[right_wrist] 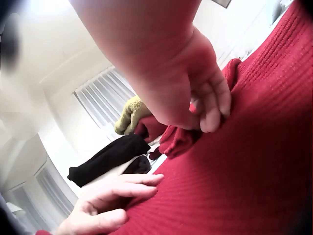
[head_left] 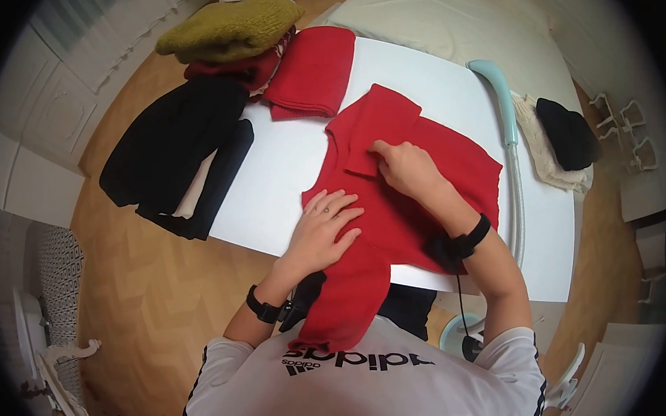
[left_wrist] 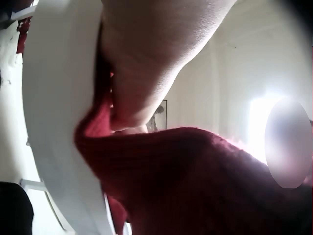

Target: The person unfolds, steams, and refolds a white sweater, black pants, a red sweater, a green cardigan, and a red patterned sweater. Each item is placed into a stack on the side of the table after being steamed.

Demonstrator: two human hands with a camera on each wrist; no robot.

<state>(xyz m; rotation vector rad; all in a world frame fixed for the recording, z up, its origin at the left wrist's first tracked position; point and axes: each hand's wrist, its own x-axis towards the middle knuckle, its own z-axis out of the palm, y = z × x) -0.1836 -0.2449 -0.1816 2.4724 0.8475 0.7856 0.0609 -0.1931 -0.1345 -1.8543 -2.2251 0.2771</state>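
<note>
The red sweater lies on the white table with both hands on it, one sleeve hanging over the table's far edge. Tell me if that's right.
Not quite: that sleeve hangs over the near edge, as the head view shows. The red sweater does lie on the white table, with the left hand and right hand on it.

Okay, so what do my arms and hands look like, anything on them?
Your left hand and right hand are gloveless, with black straps and small devices at both wrists. A thin black cable hangs on the right. The sleeves are short, white, black-striped.
</note>
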